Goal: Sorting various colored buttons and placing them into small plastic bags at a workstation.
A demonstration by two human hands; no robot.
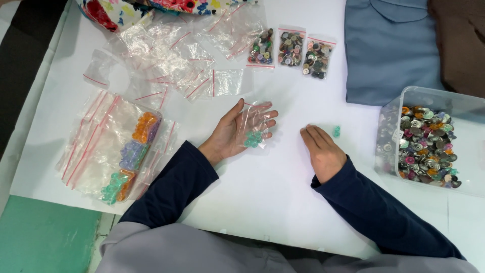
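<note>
**Small zip bag of teal buttons in the left palm**

Left hand [237, 132] lies palm up on the white tabletop [273, 182], fingers loosely spread, a small clear zip bag [254, 124] resting across them; teal buttons [253, 139] sit bunched at the bag's lower end. Right hand [322, 150] rests palm down, flat, fingers released and grasping nothing; a few loose teal buttons [336, 131] lie just beside its fingertips. The bag looks light, limp and slippery; likely best pinched at the stiffer sealing strip. The buttons appear small, hard and prone to rolling. Three filled bags [290, 50] lie farther off; a clear tub of mixed buttons [427, 144] stands to the right.
</note>
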